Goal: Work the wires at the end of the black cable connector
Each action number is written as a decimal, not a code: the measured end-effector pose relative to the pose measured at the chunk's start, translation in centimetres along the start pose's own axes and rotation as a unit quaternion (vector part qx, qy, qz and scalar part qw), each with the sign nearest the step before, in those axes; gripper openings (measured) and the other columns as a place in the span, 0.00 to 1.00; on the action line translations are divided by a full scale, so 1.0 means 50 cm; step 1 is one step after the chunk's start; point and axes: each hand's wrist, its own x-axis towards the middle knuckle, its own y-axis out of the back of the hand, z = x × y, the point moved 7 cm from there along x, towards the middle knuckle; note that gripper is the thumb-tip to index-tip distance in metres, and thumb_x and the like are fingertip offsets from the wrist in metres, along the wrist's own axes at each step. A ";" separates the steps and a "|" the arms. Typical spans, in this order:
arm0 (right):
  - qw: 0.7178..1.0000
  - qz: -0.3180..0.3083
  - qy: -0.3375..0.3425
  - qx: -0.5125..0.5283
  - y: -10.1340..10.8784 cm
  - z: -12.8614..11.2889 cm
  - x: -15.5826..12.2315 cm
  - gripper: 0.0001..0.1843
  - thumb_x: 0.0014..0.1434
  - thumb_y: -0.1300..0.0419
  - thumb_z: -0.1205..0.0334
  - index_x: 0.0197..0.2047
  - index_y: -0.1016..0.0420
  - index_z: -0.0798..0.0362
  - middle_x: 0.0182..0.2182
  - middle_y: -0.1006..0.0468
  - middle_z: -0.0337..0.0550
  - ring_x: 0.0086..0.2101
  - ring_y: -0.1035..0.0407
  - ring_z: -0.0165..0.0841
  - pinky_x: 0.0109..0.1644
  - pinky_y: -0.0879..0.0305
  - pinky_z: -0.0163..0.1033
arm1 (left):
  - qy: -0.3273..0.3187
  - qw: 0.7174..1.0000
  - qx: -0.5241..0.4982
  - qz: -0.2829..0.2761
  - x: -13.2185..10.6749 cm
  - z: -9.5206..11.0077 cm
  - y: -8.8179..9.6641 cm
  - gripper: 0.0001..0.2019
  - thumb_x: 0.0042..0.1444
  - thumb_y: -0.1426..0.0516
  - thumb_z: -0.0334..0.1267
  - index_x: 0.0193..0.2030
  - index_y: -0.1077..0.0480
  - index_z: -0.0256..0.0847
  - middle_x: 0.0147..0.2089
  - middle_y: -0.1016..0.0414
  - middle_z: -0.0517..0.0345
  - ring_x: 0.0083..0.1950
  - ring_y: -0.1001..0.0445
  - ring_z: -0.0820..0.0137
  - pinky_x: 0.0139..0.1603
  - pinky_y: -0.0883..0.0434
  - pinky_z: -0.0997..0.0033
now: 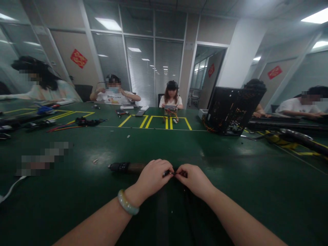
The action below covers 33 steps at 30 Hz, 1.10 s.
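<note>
Small dark part (pixel 173 173), too tiny to identify, pinched between fingertips of left hand (pixel 153 177) and right hand (pixel 194 180), both closed on it, near the near edge of the green tabletop (pixel 230 177). Dark cylindrical tool with black chuck end (pixel 125 167) lies just left, touching the left hand, a flat black strip (pixel 162 212) runs under the wrists, pale green jade bangle (pixel 127 203) on left wrist. Black open-frame computer case (pixel 232 111) toward far right edge; no readable writing.

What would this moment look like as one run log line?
left hand: pinching small dark part | right hand: pinching same part | dark tool: lying on green table
</note>
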 end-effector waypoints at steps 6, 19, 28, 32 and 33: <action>1.000 0.017 -0.004 0.019 -0.005 0.009 0.003 0.04 0.59 0.39 0.63 0.35 0.21 0.50 0.30 0.22 0.36 0.31 0.30 0.31 0.33 0.40 0.32 | 0.005 1.000 -0.006 0.004 0.001 -0.004 -0.001 0.03 0.57 0.40 0.35 0.39 0.29 0.45 0.43 0.25 0.61 0.45 0.29 0.65 0.47 0.35 0.64; 0.999 0.007 -0.011 0.045 -0.010 0.009 0.003 0.06 0.59 0.39 0.62 0.37 0.21 0.48 0.32 0.21 0.37 0.33 0.29 0.32 0.35 0.39 0.33 | 0.006 1.000 -0.010 0.011 -0.004 0.005 0.009 0.03 0.57 0.42 0.35 0.39 0.29 0.45 0.41 0.26 0.61 0.43 0.30 0.66 0.46 0.36 0.64; 0.999 0.009 -0.012 0.046 -0.011 0.010 0.003 0.06 0.58 0.39 0.62 0.37 0.20 0.48 0.32 0.21 0.36 0.32 0.28 0.32 0.34 0.38 0.33 | 0.000 1.000 0.002 0.009 -0.002 0.007 0.008 0.04 0.58 0.42 0.37 0.40 0.30 0.45 0.42 0.26 0.61 0.44 0.29 0.66 0.45 0.35 0.64; 1.000 0.012 -0.008 0.024 -0.007 0.004 0.002 0.06 0.59 0.39 0.60 0.38 0.20 0.47 0.32 0.20 0.36 0.33 0.28 0.33 0.37 0.38 0.34 | 0.002 1.000 0.009 0.005 -0.002 0.007 0.009 0.04 0.58 0.41 0.37 0.40 0.30 0.45 0.41 0.26 0.62 0.43 0.29 0.66 0.45 0.35 0.65; 1.000 0.018 -0.006 0.012 -0.005 0.002 0.001 0.06 0.59 0.39 0.60 0.37 0.20 0.47 0.31 0.20 0.36 0.33 0.28 0.33 0.38 0.38 0.35 | 0.002 1.000 0.009 0.004 -0.001 0.006 0.008 0.04 0.58 0.41 0.37 0.40 0.30 0.45 0.41 0.26 0.62 0.43 0.29 0.66 0.45 0.35 0.65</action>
